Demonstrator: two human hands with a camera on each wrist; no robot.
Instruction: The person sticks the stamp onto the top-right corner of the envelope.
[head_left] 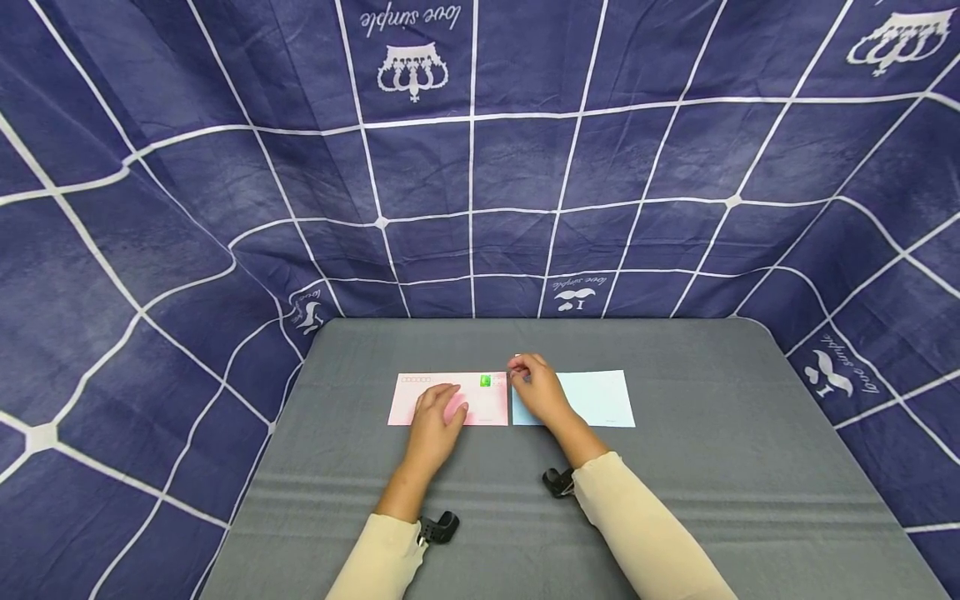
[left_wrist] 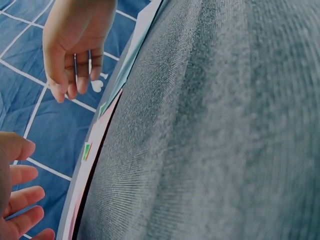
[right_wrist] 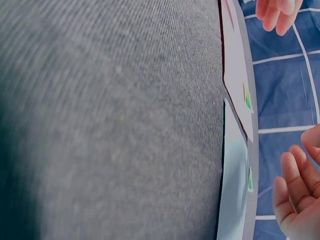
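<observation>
1. Hovering over the pink envelope [head_left: 486, 406], the left hand [head_left: 437, 410] spreads its fingers, empty.
2. The right hand [head_left: 538, 389], loosely curved, empty, hovers above the adjacent blue envelope [head_left: 597, 400], apparently laid for easy reach.

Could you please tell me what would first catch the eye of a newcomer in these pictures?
Probably the dark blue curtain with white lines, rising behind the grey table and at both sides. Next, on the table, lie a pink envelope and, to its right, a pale blue envelope. The left hand is over the pink one, the right hand over the blue one.
</observation>
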